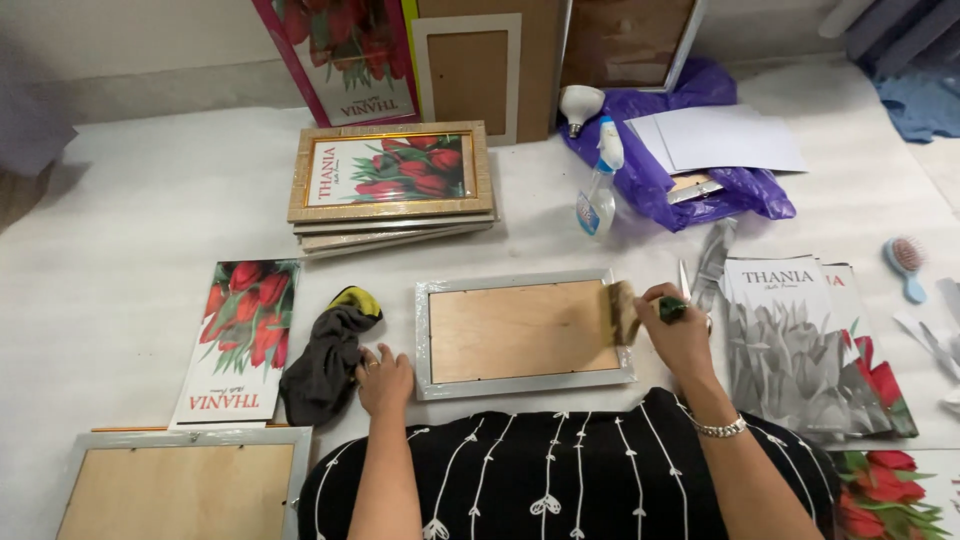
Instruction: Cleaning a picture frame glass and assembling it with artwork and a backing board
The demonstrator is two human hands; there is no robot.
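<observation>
Silver frame point(524, 333) lying face-down mid-table, right hand point(678, 335) clenched around green-handled brush point(640, 309) touching frame's right edge, left hand point(384, 379) resting released, grasping nothing, beside dark cloth point(327, 362).

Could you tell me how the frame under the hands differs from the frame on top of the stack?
The silver frame lies face down, its plain wooden backing showing; the gold frame lies face up with a red tulip picture. The silver one lies alone on the table, between the left hand and right hand; the gold one tops a stack, untouched. Both are rectangular and lie flat.
</observation>
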